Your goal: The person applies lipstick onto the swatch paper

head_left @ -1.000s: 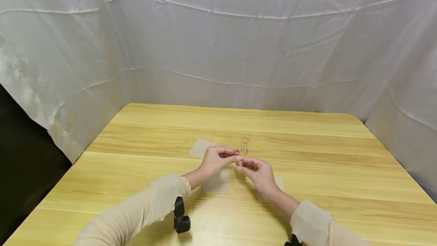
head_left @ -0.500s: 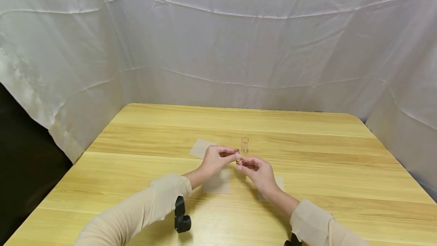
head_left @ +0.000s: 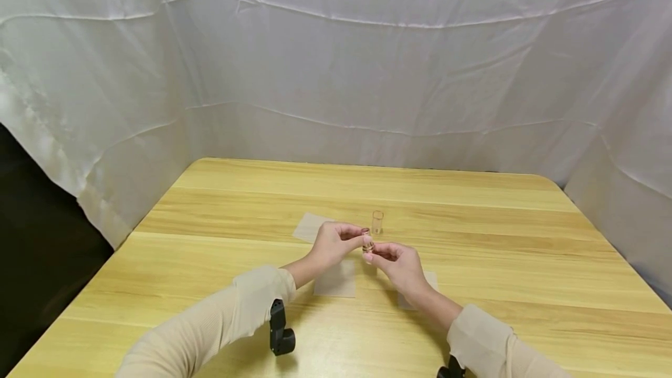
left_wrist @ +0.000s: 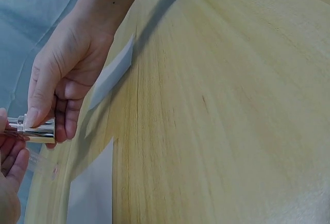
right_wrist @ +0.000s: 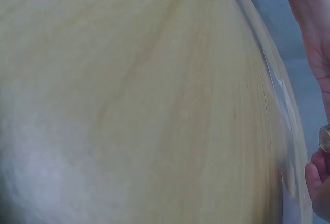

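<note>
Both hands meet over the table around one small gold-and-clear cylinder, which looks like a lipstick tube (head_left: 368, 247). My left hand (head_left: 331, 244) pinches its upper part between thumb and fingers. From the right, the fingertips of my right hand (head_left: 401, 267) grip its shiny gold lower part (left_wrist: 44, 131). In the left wrist view the right hand (left_wrist: 69, 74) is at the top and the left hand (left_wrist: 10, 193) is cut off at the edge. Only the gold round end (right_wrist: 325, 139) shows in the right wrist view. Just behind the hands stands a clear cylinder (head_left: 377, 222), upright.
Three pale square sheets lie on the wooden table (head_left: 499, 238): one behind the left hand (head_left: 311, 227), one below the hands (head_left: 335, 280), one under the right wrist (head_left: 427, 293). White cloth (head_left: 367, 74) hangs behind and at both sides.
Both hands stay nearly in place. Between the fingertips the tube shifts slightly and more of its gold part shows upright. The clear cylinder and the sheets stay where they were.
</note>
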`<action>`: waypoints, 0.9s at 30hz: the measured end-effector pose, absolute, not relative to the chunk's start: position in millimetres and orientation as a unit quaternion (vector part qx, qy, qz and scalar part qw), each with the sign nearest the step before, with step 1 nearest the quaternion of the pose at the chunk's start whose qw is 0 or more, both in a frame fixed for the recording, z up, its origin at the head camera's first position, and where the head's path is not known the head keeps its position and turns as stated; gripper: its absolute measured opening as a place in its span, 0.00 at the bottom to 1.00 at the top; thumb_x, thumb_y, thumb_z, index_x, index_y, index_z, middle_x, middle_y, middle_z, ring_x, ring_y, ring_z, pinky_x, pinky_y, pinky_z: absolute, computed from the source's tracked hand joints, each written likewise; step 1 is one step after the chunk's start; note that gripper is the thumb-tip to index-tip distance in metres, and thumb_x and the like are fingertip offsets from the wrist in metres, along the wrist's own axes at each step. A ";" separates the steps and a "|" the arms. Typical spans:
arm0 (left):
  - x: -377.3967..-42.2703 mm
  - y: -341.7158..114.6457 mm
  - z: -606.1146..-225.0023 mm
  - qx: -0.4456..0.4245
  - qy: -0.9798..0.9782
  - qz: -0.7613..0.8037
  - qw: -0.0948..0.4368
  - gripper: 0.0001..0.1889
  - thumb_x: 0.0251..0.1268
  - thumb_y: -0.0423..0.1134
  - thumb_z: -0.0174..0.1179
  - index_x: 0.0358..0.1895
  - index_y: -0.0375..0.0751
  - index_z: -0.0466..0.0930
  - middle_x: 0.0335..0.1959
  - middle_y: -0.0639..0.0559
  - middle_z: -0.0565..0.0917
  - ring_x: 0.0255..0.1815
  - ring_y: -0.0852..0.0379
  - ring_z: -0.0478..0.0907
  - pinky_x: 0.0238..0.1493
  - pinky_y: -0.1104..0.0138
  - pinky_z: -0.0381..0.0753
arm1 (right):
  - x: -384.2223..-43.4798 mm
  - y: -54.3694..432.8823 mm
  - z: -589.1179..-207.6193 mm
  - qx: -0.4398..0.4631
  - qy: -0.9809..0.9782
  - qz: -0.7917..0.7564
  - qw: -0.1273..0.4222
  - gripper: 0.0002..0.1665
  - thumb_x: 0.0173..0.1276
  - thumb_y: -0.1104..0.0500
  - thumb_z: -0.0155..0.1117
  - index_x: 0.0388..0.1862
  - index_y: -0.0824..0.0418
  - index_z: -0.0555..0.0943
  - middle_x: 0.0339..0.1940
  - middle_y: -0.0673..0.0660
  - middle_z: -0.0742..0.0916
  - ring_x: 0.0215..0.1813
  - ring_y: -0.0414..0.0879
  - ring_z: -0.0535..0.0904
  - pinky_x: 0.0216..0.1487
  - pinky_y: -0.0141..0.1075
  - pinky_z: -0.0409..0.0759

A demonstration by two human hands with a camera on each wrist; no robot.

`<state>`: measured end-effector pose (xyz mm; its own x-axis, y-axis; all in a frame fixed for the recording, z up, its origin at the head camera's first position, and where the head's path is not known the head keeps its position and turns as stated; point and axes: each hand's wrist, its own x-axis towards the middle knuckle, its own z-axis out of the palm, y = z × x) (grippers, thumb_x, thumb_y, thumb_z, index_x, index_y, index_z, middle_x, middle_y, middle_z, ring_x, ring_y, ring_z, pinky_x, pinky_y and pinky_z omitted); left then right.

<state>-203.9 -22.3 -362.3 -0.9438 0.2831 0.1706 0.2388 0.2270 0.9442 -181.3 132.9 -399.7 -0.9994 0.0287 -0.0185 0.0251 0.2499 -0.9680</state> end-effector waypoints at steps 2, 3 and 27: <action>-199.1 -22.5 -355.0 0.170 0.784 0.597 0.017 0.09 0.56 0.31 0.63 0.37 0.25 0.83 0.39 0.35 0.85 0.38 0.43 0.84 0.37 0.70 0.83 | -181.3 133.3 -399.6 -0.015 -0.794 0.608 0.000 0.12 0.56 0.62 0.69 0.39 0.67 0.84 0.35 0.57 0.88 0.32 0.37 0.78 0.34 0.25 0.78; -198.8 -22.5 -354.6 0.171 0.783 0.598 0.018 0.09 0.56 0.30 0.63 0.37 0.25 0.83 0.39 0.35 0.85 0.37 0.43 0.84 0.37 0.71 0.83 | -181.4 133.3 -399.7 -0.014 -0.794 0.607 -0.002 0.12 0.56 0.63 0.69 0.39 0.68 0.84 0.34 0.57 0.88 0.32 0.37 0.78 0.34 0.25 0.78; -218.5 -27.7 -384.9 0.211 0.781 0.587 0.032 0.12 0.56 0.36 0.65 0.39 0.30 0.84 0.40 0.38 0.85 0.38 0.47 0.84 0.37 0.73 0.82 | -186.4 152.3 -403.4 0.143 -0.784 0.596 -0.096 0.20 0.69 0.64 0.55 0.52 0.79 0.74 0.49 0.73 0.82 0.42 0.46 0.82 0.46 0.33 0.82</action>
